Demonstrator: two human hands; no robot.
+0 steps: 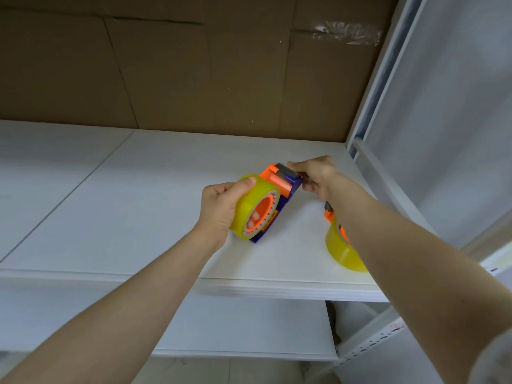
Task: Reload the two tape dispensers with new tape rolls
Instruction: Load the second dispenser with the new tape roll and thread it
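An orange and blue tape dispenser (286, 187) is held just above the white shelf (138, 203), with a yellowish clear tape roll (248, 206) mounted on its orange hub. My left hand (219, 210) wraps around that roll, fingers showing through the core. My right hand (315, 177) pinches the dispenser's front end by the grey cutter. A second dispenser with a tape roll (339, 249) lies on the shelf at the right, partly hidden by my right forearm.
Brown cardboard (194, 65) backs the shelf. A white metal upright (374, 92) and frame stand at the right. A lower white shelf (235, 328) lies below the front edge.
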